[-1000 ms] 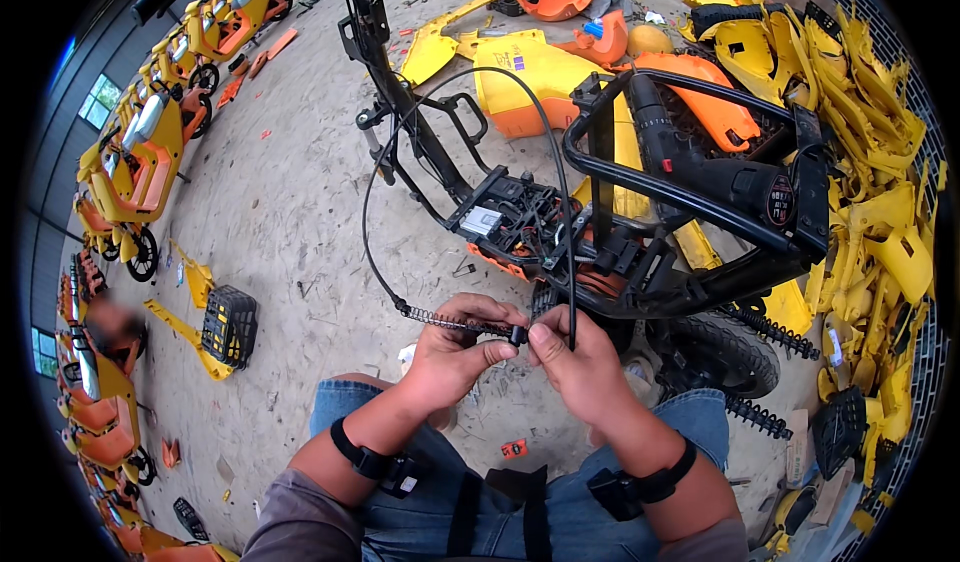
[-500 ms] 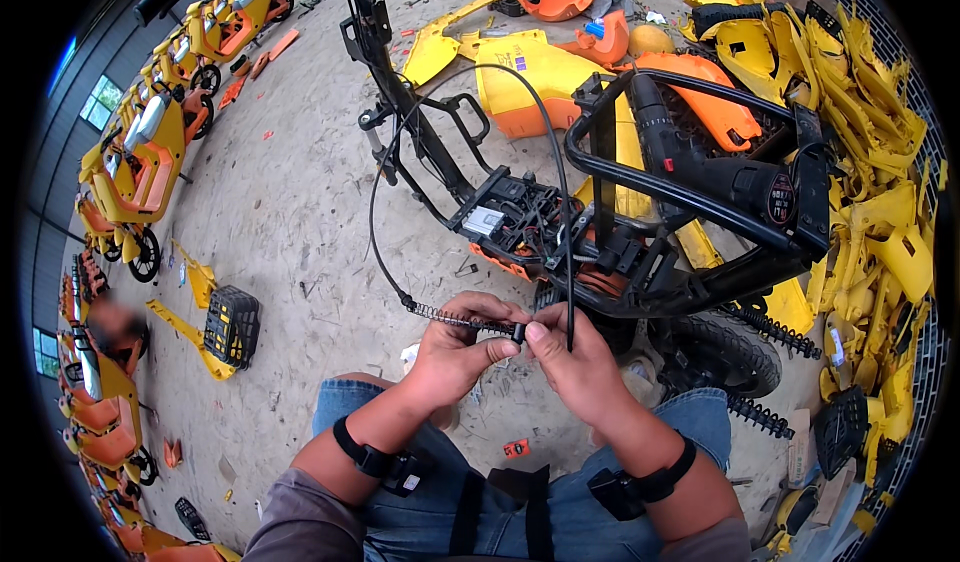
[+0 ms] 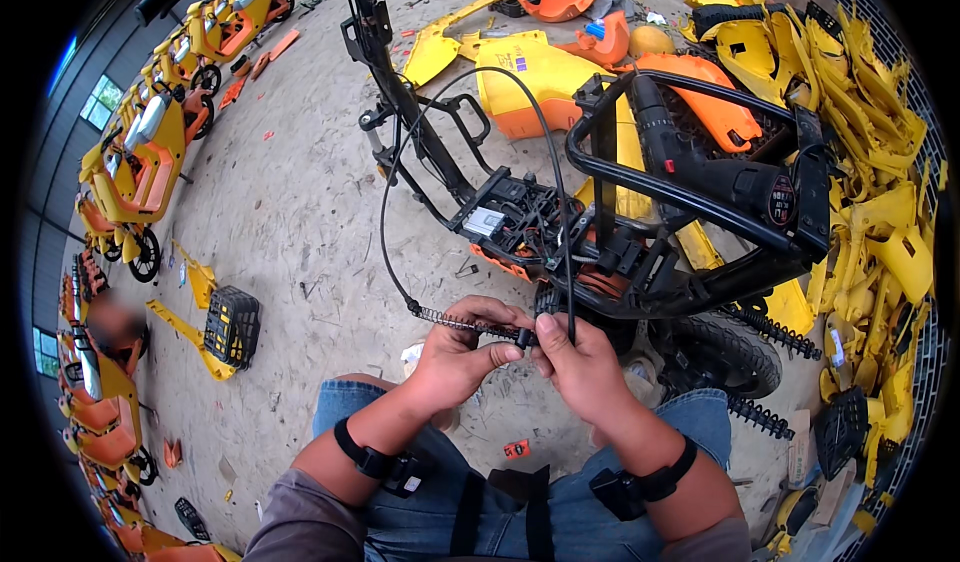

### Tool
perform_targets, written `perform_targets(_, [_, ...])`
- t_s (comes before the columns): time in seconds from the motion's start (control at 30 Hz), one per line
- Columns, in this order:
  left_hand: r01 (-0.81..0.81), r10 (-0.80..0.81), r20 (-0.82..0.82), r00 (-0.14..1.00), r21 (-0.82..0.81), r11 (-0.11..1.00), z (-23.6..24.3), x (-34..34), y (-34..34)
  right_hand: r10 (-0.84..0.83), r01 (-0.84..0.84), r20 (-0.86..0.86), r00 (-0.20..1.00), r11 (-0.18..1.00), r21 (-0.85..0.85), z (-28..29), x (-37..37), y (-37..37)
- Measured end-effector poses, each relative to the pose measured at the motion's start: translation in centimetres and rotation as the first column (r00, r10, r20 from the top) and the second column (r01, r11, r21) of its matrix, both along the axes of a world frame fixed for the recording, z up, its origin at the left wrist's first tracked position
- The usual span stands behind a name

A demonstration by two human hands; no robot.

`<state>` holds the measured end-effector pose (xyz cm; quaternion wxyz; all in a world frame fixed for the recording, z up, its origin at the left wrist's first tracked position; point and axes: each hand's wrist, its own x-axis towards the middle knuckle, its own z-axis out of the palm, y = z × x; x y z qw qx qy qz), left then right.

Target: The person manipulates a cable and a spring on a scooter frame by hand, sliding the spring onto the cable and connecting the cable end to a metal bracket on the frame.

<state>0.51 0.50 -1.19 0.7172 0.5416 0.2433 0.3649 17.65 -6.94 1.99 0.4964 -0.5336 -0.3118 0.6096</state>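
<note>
Kept both hands, left (image 3: 455, 347) and right (image 3: 575, 362), pinched on the black cable's (image 3: 385, 202) spring sleeve (image 3: 465, 323), barely shifted beside the stripped scooter frame (image 3: 640, 252).

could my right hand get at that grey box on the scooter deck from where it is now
Probably yes. The right hand sits just below the grey box, with only the black cable and loose wiring between; but both hands are busy gripping the spring.

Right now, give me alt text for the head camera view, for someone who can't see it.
Two bare hands, left hand and right hand, hold a black cable with a coiled spring sleeve in front of a stripped black scooter frame. Yellow plastic body panels lie heaped on the sandy floor.
</note>
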Motion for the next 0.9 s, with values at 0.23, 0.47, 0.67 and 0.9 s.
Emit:
perform_targets(0.23, [-0.005, 0.005, -0.004, 1.0, 0.011, 1.0, 0.0, -0.1, 0.3, 0.016, -0.034, -0.206, 0.978, 0.996, -0.083, 0.2, 0.3, 0.0])
perform_targets(0.47, [-0.002, 0.002, -0.028, 1.0, -0.006, 1.0, -0.2, 0.1, 0.3, -0.067, 0.069, -0.042, 0.997, 0.997, 0.045, -0.5, -0.5, -0.1])
perform_targets(0.67, [0.008, -0.008, -0.007, 1.0, -0.002, 1.0, -0.5, -0.1, 0.2, -0.011, 0.01, -0.025, 1.0, 0.999, -0.04, -0.7, -0.5, -0.1])
perform_targets(0.9, [0.013, -0.012, 0.019, 1.0, -0.03, 0.999, -0.2, 0.0, 0.1, -0.001, 0.002, -0.026, 1.0, 1.0, 0.011, -1.0, -0.3, -0.3])
